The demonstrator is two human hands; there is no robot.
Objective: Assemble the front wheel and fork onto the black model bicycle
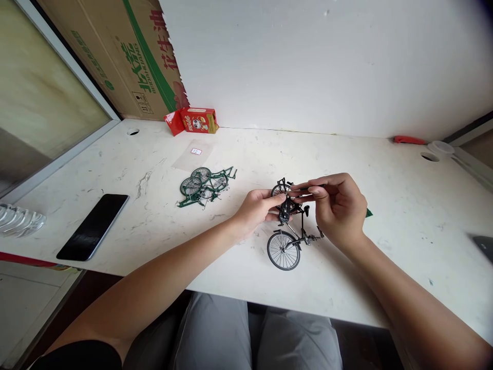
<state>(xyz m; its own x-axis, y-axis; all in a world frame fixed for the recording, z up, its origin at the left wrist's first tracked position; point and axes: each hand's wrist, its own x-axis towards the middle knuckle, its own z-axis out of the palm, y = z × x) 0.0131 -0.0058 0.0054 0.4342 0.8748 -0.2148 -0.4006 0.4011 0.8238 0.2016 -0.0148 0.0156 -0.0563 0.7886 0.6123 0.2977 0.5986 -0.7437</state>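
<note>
— Doing what with the hands?
— With the left hand (pixel 254 209), grasping a black model bicycle (pixel 285 213) by its rear wheel (pixel 282 188); with the right hand (pixel 342 208), pinching a slim dark tool (pixel 318 187), aimed at that same end. Touching? Impossible to tell.
— Lying where?
— Between both hands, over the white tabletop (pixel 239 277), closer to the left, long axis running near to far.
— Pointing which way?
— Front wheel (pixel 284 250) toward the near edge, saddle (pixel 306 210) and handlebar (pixel 320 234) rightward, tipped sideways.
— And beyond?
— Leftward, green bicycle parts (pixel 207 186), then a phone (pixel 93 227); farther back, a red box (pixel 199 121).
</note>
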